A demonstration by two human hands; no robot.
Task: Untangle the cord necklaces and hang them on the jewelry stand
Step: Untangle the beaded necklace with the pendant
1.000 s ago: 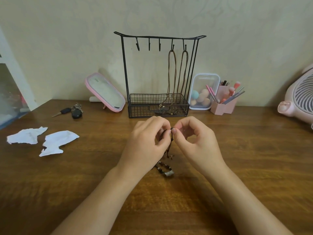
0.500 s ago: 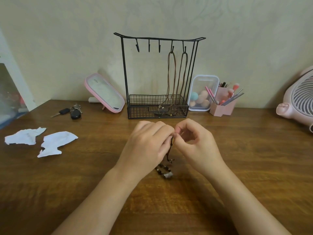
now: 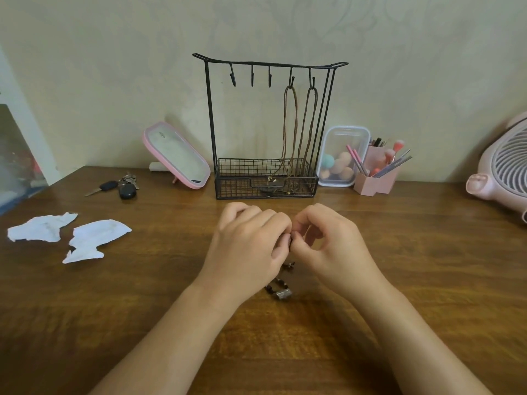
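Pinching the dark beaded cord necklace (image 3: 281, 292) between curled fingers (image 3: 281, 223), the left hand (image 3: 245, 249) and right hand (image 3: 336, 246) touched over the middle of the brown wooden surface (image 3: 427, 280). The necklace's beaded end trailed toward the near edge, and the black wire jewelry stand (image 3: 211, 124) stood straight beyond at the far edge.

Dark-stained wood on the table (image 3: 114, 309), grain showing under a soft sheen, and on it two scraps of white paper (image 3: 98, 235), matt and rough along the torn edges. Back at the wall, the jewelry stand (image 3: 211, 109) is thin black wire metal with a matt finish, carrying smooth brown cord necklaces (image 3: 286, 124); up front the beaded cord (image 3: 271, 288) ends in a dull silvery metal pendant (image 3: 284, 294). Smooth pink plastic on the mirror frame (image 3: 196, 185) and the fan (image 3: 490, 178), clear plastic on the lidded box (image 3: 346, 132).
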